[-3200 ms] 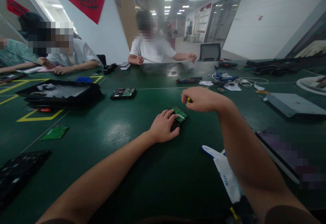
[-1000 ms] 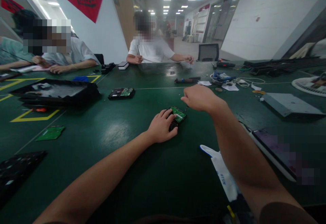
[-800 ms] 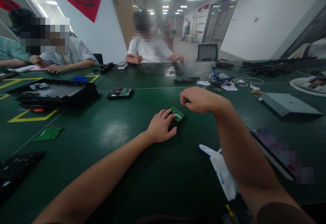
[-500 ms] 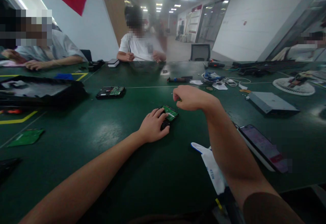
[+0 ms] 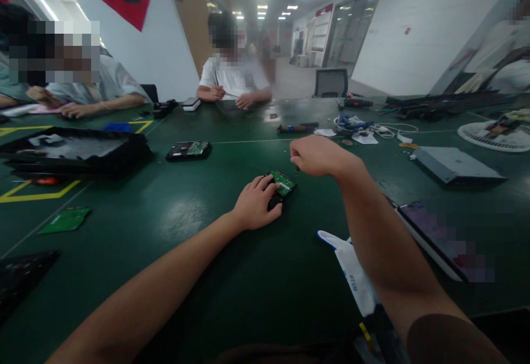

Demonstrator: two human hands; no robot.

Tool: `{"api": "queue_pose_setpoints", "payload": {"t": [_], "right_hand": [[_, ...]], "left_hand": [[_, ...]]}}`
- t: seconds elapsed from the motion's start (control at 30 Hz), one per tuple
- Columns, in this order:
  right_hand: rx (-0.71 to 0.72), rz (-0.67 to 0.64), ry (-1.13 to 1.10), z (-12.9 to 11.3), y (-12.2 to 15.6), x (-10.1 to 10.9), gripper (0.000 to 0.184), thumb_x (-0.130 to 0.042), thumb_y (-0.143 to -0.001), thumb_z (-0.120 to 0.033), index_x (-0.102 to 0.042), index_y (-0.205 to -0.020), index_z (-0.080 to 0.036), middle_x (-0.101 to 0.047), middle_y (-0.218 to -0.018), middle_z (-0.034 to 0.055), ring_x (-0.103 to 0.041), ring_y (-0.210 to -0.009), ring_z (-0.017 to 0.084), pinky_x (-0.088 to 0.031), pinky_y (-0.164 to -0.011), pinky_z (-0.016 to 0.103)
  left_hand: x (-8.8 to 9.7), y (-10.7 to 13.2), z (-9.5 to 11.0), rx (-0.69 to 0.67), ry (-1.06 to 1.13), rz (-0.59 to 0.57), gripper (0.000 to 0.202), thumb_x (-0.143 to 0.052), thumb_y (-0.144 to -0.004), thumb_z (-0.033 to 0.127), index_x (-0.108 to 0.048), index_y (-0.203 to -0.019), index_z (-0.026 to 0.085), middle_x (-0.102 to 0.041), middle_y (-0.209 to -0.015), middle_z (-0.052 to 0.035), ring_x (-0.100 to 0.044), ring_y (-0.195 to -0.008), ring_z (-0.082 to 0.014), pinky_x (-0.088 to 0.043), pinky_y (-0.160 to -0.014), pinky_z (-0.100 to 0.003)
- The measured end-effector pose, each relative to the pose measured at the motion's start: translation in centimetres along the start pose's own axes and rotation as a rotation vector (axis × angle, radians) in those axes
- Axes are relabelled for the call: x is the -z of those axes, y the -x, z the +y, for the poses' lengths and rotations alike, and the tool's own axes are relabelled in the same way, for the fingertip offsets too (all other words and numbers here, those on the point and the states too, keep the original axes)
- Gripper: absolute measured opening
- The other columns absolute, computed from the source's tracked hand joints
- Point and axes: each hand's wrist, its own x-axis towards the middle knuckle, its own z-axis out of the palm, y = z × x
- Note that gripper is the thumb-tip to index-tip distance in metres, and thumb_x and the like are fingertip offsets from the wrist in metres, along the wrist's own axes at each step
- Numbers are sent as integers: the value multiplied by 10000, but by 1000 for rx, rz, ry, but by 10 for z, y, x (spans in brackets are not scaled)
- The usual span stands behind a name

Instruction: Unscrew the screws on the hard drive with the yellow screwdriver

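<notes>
On the green table lies a hard drive [image 5: 285,185] with a green circuit board facing up. My left hand [image 5: 257,202] is laid over its left part, fingers across the top and thumb at the near edge, gripping it against the table. Just above the drive's right corner is my right hand [image 5: 321,155], its fingers curled closed around a small screwdriver [image 5: 296,173]. Only the thin lower part of the screwdriver shows, pointing down toward the board's edge. Whether its tip touches a screw I cannot tell.
A second hard drive [image 5: 189,150] lies to the left, near a black casing [image 5: 74,151] and a loose green board [image 5: 66,219]. On the right are a phone [image 5: 434,237], a grey metal box [image 5: 459,163] and a white glove [image 5: 351,270]. A co-worker [image 5: 234,79] sits opposite.
The view has turned slightly left, so things sit further right in the picture. My left hand stays on the hard drive. My right hand has shifted only slightly, still closed around the screwdriver.
</notes>
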Motion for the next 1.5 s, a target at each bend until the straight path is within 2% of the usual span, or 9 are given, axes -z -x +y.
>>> {"api": "queue_pose_setpoints", "payload": {"t": [0.07, 0.23, 0.4, 0.57, 0.73, 0.9, 1.1, 1.33, 1.5], "right_hand": [[-54, 4, 23, 1, -1, -1, 319, -513, -987, -333, -748, -1022, -119, -766, -995, 187, -701, -915, 309, -464, -737, 361], [64, 7, -58, 3, -2, -2, 252, -588, -879, -172, -729, -1087, -152, -762, -1114, 137, -694, -978, 269, -463, -759, 316], [-60, 16, 9, 0, -2, -1, 272, -557, -978, -332, -741, -1026, -137, -767, -996, 165, -702, -920, 303, -459, -747, 350], [92, -2, -80, 1, -1, 1, 214, -593, -860, -158, -719, -1032, -149, -761, -1077, 134, -693, -944, 260, -457, -748, 303], [-37, 16, -13, 2, 0, 1, 243, -522, -954, -268, -722, -984, -132, -764, -988, 168, -697, -896, 301, -441, -701, 348], [81, 6, -110, 3, 0, 1, 219, -582, -854, -158, -710, -1032, -158, -763, -1082, 126, -690, -937, 249, -446, -725, 297], [-62, 48, -20, 5, -6, -5, 276, -524, -984, -335, -726, -988, -146, -769, -951, 155, -697, -861, 280, -430, -699, 338], [50, 17, -102, 8, -3, -1, 205, -594, -861, -163, -710, -1029, -153, -765, -1067, 121, -687, -941, 252, -445, -736, 298], [-26, 16, -52, 10, -3, -1, 210, -557, -968, -282, -722, -1000, -155, -768, -1012, 142, -697, -894, 267, -431, -721, 321]], "left_hand": [[1, 0, 0, -6, -3, -2, 589, -578, -933, 531, -587, -1413, 189, -477, -1577, -163, -419, -1465, -392, -426, -1163, -565], [2, 0, 1, -1, -9, -8, 589, -590, -929, 531, -585, -1418, 203, -474, -1584, -149, -415, -1469, -383, -421, -1167, -560], [2, 0, 1, -4, -10, -3, 589, -590, -928, 527, -591, -1410, 188, -477, -1581, -158, -421, -1462, -385, -423, -1163, -558], [1, 0, 0, -4, -14, -3, 597, -587, -930, 528, -585, -1423, 191, -473, -1585, -160, -423, -1460, -393, -424, -1159, -568], [2, 1, 1, -2, -12, -4, 600, -580, -936, 532, -580, -1428, 190, -470, -1589, -159, -414, -1468, -390, -420, -1165, -563], [2, 1, 1, 5, -4, -14, 598, -573, -940, 536, -576, -1432, 197, -465, -1593, -153, -408, -1474, -395, -414, -1170, -575], [3, 0, 1, 2, -3, -15, 609, -575, -939, 539, -571, -1438, 191, -467, -1590, -160, -410, -1474, -395, -414, -1171, -571], [3, 0, 0, 5, -8, -21, 619, -573, -939, 552, -563, -1450, 204, -459, -1598, -152, -399, -1481, -392, -416, -1166, -574], [1, 0, -1, -2, -12, -4, 617, -576, -935, 544, -572, -1441, 191, -468, -1589, -160, -410, -1470, -385, -416, -1168, -562]]}}
